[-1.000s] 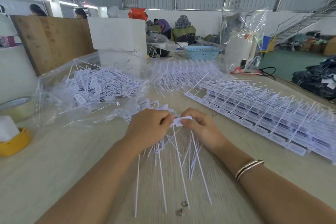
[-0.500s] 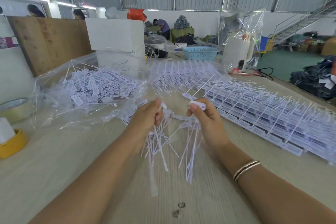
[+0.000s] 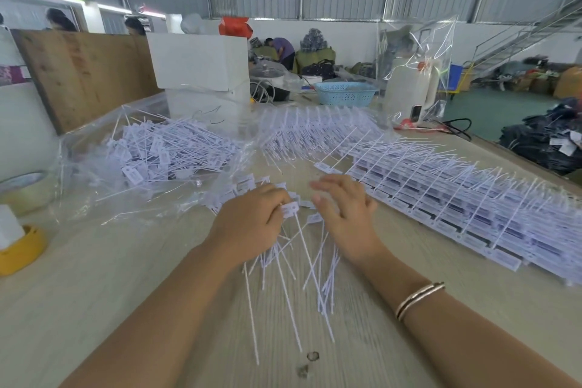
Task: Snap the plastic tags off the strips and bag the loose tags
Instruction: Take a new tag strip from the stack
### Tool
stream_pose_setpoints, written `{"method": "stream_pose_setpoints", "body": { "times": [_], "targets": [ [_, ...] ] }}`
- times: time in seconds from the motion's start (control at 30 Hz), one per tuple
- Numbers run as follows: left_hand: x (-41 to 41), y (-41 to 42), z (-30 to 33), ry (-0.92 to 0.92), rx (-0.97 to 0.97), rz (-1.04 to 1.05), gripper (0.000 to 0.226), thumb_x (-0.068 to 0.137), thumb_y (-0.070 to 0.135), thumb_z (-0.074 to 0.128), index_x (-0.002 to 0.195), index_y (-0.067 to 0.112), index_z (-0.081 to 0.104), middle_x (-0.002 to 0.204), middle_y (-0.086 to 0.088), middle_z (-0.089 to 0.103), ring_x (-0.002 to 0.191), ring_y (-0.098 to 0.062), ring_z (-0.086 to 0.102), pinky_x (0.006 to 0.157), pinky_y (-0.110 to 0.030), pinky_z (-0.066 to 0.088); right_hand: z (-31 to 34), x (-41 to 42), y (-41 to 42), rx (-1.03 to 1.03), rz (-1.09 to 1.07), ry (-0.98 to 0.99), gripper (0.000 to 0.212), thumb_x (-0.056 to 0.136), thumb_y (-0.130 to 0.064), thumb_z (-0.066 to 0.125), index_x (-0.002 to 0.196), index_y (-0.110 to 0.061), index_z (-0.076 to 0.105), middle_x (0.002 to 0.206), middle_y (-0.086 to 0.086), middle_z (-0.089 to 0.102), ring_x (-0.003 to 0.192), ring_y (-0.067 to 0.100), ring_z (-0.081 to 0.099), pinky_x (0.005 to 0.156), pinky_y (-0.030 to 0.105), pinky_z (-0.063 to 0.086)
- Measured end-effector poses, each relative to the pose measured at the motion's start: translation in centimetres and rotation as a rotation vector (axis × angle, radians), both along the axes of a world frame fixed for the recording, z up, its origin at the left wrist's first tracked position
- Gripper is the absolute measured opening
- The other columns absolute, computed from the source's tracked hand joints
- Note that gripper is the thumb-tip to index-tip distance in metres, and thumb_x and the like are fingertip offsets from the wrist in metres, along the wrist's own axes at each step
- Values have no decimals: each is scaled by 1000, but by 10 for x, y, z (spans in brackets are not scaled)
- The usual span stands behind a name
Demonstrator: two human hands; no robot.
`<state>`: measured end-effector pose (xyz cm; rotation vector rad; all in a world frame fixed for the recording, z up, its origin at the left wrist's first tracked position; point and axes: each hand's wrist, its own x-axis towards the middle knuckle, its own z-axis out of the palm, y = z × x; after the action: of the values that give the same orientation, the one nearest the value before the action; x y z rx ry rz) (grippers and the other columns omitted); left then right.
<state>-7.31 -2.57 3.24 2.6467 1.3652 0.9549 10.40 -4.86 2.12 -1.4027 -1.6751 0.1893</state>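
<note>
Head view: a wooden table (image 3: 94, 293) seen from above the hands.
Left hand (image 3: 252, 224): fingers curled, gripping a bunch of white tags (image 3: 289, 209) whose long tails fan toward the viewer.
Right hand (image 3: 346, 214): fingers spread and relaxed, holding nothing, just beside the bunch.
Clear bag (image 3: 151, 161): far left, holding loose tags.
Strips (image 3: 472, 205): unbroken rows along the right.

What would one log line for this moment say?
left hand: grips tags | right hand: open | bag: part filled
</note>
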Motion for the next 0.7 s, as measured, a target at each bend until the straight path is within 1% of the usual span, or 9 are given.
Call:
{"method": "stream_pose_setpoints", "body": {
  "times": [0.07,0.1,0.17,0.23,0.3,0.4,0.5,0.6,0.7],
  "targets": [
    [7,-5,0,-51,-18,-70,19,97,17,42,112,22,51,75,14,46,58,-4,47,54,-29,38,1,-7,-4,-61,95,-79,40,87,-52,41,100,-28,70,106,-22,52,112,1,38,91,31,17],
    [10,-8,-1,-97,-51,-102,22,97,17,41,117,22,47,76,14,47,56,-3,47,55,-29,38,1,-9,-4,-98,132,-98,38,86,-53,43,95,-27,70,100,-21,55,109,2,41,94,35,18],
    [13,-9,-2,-168,-99,-136,25,97,16,43,122,21,44,83,13,49,58,-2,47,57,-28,40,2,-7,-3,-121,218,10,15,91,-40,58,83,-29,65,86,-19,56,100,5,48,100,42,23],
    [10,-7,-1,-175,-77,-97,19,97,19,45,115,22,48,85,14,51,55,-4,48,54,-27,38,3,0,-3,-101,291,223,18,92,-20,59,76,-28,61,77,-14,55,88,9,51,96,45,32],
    [5,-4,2,-168,4,-15,11,96,24,46,91,20,55,68,10,52,49,-7,47,51,-28,30,3,6,-1,-90,343,419,19,93,-11,56,76,-17,61,75,-3,53,80,13,49,84,38,36],
    [4,-4,4,-160,0,14,28,95,25,48,67,27,47,55,7,45,48,-11,44,49,-29,31,1,8,1,-122,427,469,18,91,-13,58,73,-10,59,72,-3,51,74,11,48,76,28,35],
    [7,-6,3,-133,17,15,26,95,24,48,69,21,46,55,7,41,52,-17,45,52,-34,35,-1,7,2,-194,499,493,17,82,-24,62,69,-13,63,68,-6,57,72,10,52,72,22,38],
    [8,-4,0,-158,-45,0,34,95,33,48,72,9,51,53,5,40,48,-13,38,51,-30,29,-2,9,4,-209,497,484,16,87,-13,64,71,-16,67,68,-9,60,69,5,54,70,18,39],
    [10,-3,-1,-354,-257,-40,39,96,31,48,70,2,50,51,7,38,46,-8,34,50,-25,27,-1,8,3,-181,483,434,11,87,-10,64,79,-16,68,73,-7,60,70,3,54,70,15,40]
  ]
}}
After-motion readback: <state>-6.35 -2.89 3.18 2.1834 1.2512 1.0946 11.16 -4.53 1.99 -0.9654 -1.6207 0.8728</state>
